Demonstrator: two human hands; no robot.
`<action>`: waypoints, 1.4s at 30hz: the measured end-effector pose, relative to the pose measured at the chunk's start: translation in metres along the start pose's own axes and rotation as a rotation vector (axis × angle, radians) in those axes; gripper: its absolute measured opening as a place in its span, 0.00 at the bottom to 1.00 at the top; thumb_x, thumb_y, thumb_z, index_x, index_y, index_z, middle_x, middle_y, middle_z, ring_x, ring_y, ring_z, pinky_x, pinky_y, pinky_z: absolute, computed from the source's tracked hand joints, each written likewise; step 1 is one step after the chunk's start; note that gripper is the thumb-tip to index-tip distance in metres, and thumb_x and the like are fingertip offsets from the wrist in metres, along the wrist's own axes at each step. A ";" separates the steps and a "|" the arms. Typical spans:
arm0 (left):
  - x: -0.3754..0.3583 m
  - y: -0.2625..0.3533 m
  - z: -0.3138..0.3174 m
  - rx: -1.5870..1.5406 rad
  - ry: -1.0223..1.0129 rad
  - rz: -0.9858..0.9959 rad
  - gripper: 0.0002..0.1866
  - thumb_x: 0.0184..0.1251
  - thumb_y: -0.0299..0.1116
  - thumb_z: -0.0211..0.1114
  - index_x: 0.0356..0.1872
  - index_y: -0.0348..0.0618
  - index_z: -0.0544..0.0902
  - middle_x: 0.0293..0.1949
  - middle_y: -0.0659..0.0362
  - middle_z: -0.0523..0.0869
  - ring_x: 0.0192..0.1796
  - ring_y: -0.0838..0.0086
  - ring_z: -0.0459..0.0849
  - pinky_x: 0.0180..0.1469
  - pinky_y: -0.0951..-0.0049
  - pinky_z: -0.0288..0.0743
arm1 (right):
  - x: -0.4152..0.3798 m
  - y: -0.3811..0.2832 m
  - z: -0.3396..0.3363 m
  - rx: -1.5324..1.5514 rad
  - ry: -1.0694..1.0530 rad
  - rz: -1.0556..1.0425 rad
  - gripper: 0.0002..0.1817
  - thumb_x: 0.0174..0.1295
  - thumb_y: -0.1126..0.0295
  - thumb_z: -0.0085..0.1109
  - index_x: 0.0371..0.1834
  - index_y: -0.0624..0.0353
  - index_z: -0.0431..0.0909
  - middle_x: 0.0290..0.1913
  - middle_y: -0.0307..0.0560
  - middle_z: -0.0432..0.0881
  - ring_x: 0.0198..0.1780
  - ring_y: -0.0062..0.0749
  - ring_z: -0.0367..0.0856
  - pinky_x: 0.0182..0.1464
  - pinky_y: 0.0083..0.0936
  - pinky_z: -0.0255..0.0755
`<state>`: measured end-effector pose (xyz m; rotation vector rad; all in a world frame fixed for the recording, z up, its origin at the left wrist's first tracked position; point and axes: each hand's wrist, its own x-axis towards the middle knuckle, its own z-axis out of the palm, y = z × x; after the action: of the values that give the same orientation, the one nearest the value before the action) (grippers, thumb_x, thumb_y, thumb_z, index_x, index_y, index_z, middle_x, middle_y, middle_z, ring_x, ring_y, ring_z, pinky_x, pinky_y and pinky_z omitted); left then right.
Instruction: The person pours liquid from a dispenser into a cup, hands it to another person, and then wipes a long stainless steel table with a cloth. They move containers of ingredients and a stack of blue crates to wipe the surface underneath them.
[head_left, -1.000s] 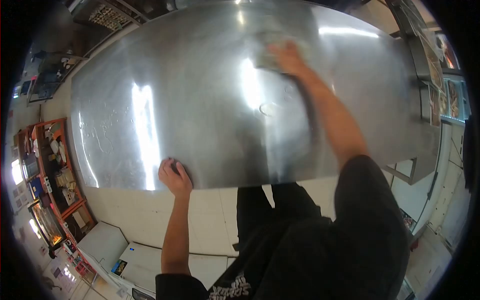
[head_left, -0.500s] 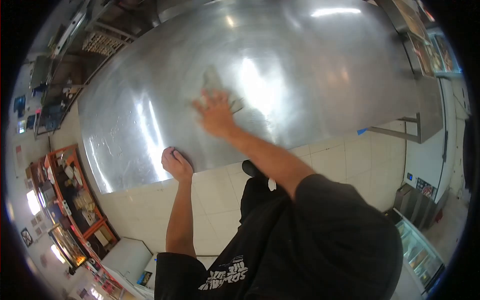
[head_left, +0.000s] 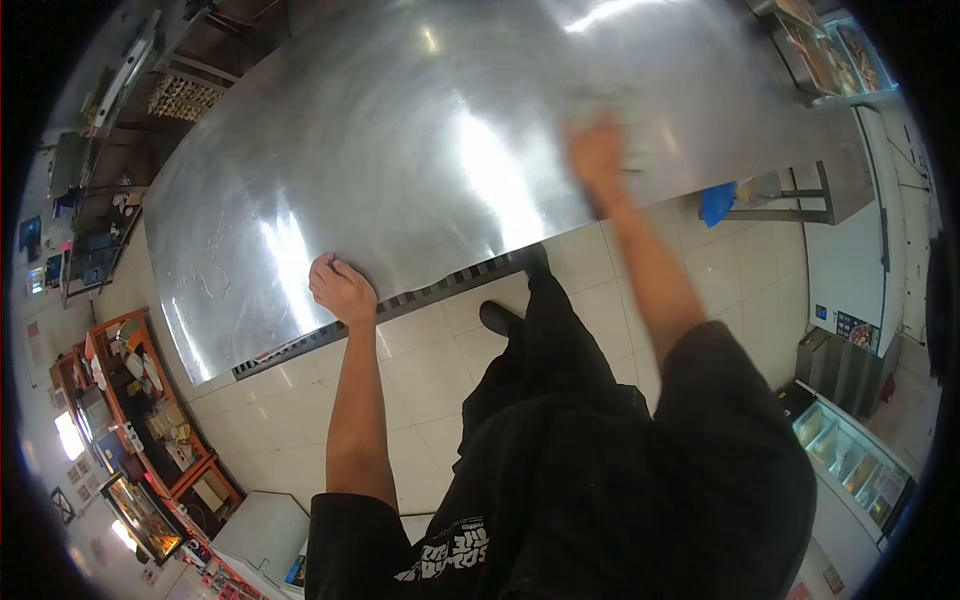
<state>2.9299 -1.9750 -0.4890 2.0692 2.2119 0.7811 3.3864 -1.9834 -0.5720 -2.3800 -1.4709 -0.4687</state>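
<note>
A pale greenish-grey cloth is held against the steel tabletop by my right hand. Motion smears both the hand and the cloth, so the separate fingers are hard to make out. Near the front edge of the table, my left hand rests on the metal with its fingers curled in, and nothing shows in it. Small wet streaks mark the surface toward the left end.
A slatted dark grille runs beneath the front edge. A blue object hangs at the right, beside a metal frame. Orange shelving stands at lower left, a white fridge at right, and a glass-topped display case at lower right.
My right hand has swept to the right and away across the tabletop, taking the cloth along. My left hand stays near the front edge. The view and body have shifted, showing the grille.
</note>
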 end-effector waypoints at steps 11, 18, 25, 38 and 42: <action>-0.004 -0.007 -0.001 -0.013 -0.030 -0.005 0.13 0.68 0.31 0.50 0.50 0.44 0.76 0.53 0.53 0.77 0.59 0.56 0.71 0.62 0.54 0.61 | -0.027 0.067 -0.121 0.218 -0.175 -0.277 0.21 0.66 0.62 0.53 0.59 0.60 0.73 0.60 0.63 0.73 0.55 0.54 0.75 0.56 0.44 0.70; -0.005 -0.002 -0.003 -0.053 0.036 0.051 0.12 0.66 0.28 0.52 0.48 0.43 0.76 0.50 0.52 0.78 0.56 0.55 0.73 0.60 0.53 0.63 | -0.034 0.023 -0.093 0.189 -0.165 0.330 0.34 0.71 0.52 0.42 0.65 0.76 0.65 0.69 0.74 0.62 0.71 0.62 0.58 0.72 0.54 0.47; 0.001 -0.030 0.010 -0.061 0.070 0.198 0.14 0.66 0.31 0.51 0.48 0.37 0.76 0.47 0.47 0.79 0.52 0.51 0.75 0.57 0.54 0.65 | -0.039 -0.214 -0.066 0.780 -0.190 -0.681 0.26 0.62 0.55 0.55 0.64 0.48 0.73 0.70 0.47 0.67 0.71 0.44 0.63 0.74 0.50 0.49; -0.022 -0.028 0.025 0.164 0.361 -0.013 0.22 0.72 0.46 0.52 0.52 0.36 0.74 0.50 0.47 0.78 0.54 0.51 0.74 0.59 0.54 0.66 | -0.110 0.721 -0.134 -0.868 -0.524 0.541 0.27 0.68 0.46 0.45 0.49 0.58 0.84 0.53 0.55 0.83 0.54 0.48 0.81 0.57 0.44 0.70; -0.046 -0.033 0.047 0.435 0.636 -0.442 0.38 0.68 0.65 0.50 0.60 0.38 0.66 0.56 0.48 0.72 0.54 0.49 0.74 0.54 0.50 0.70 | -0.043 0.541 -0.237 0.092 -0.033 0.903 0.29 0.72 0.47 0.41 0.51 0.62 0.80 0.42 0.62 0.82 0.44 0.52 0.80 0.47 0.42 0.71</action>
<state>2.9213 -2.0019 -0.5565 1.4542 3.2737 1.0934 3.8281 -2.3489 -0.4227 -2.6452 -0.2979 -0.1218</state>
